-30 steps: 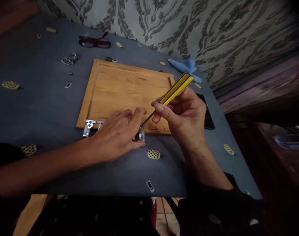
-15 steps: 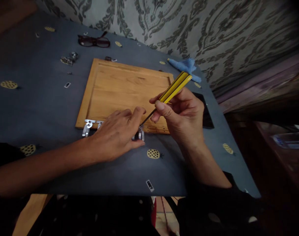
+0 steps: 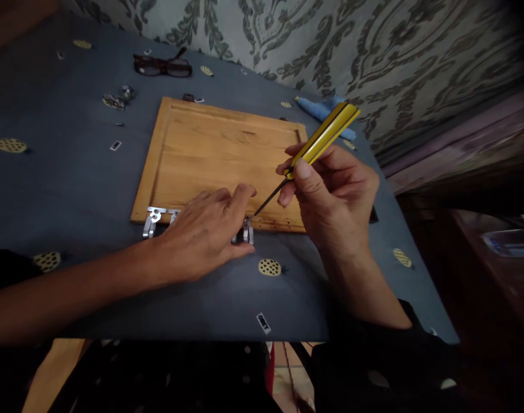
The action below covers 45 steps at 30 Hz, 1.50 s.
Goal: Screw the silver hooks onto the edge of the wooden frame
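Note:
A wooden cabinet door [image 3: 218, 155] lies flat on a table under a dark blue cloth [image 3: 63, 183]. Two metal hinges sit at its near edge: one [image 3: 152, 219] in plain sight at the left, the other [image 3: 245, 232] under my left hand [image 3: 205, 232], whose fingers pinch and press it against the edge. My right hand [image 3: 330, 192] is closed around a yellow and black screwdriver [image 3: 317, 143]. Its dark tip points down and left, just right of the hinge under my left fingers.
Glasses [image 3: 162, 65] lie at the far edge, small metal parts [image 3: 117, 100] left of the door, a blue rag [image 3: 326, 112] at the far right. A dark flat object [image 3: 373, 213] is mostly hidden behind my right hand. The patterned wall rises behind the table.
My right hand has lifted and drawn the screwdriver back to the right, so the tip is off the hinge. The left hand stays on the hinge.

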Tool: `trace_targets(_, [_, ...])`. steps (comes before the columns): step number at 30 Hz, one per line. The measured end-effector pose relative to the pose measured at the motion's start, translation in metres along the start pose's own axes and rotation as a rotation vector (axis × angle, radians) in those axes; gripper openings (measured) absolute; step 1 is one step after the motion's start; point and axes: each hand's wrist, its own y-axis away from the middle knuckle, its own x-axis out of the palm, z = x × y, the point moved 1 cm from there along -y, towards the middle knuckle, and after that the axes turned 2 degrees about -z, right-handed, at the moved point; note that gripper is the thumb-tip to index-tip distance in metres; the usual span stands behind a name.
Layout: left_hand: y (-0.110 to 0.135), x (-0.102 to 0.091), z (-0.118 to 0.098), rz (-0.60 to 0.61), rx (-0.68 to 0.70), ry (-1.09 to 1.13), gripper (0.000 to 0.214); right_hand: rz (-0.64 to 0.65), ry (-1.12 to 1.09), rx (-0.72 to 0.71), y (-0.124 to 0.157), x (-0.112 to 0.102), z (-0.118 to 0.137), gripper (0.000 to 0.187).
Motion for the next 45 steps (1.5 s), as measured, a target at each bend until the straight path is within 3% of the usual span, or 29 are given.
trace_targets(8, [-0.0024,-0.0036,-0.0035,0.051,-0.025,-0.028,0.054,0.021,0.017,0.003,0.0015,0.0038,-0.0014,0.018])
trace_targets(25, [-0.0024,-0.0015,-0.0016,0.043,-0.030,-0.014,0.054,0.052,0.067,-0.014,0.0038,0.0082,0.0030,0.021])
trace_targets(33, [-0.0020,-0.0022,-0.0017,0.035,-0.021,-0.030,0.054,0.110,-0.004,0.077,0.0012,0.0045,0.0006,0.024])
trace_targets(45, [-0.0029,-0.0029,-0.0035,0.064,-0.047,-0.025,0.053,0.035,0.072,0.022,0.0025,0.0074,-0.0060,0.017])
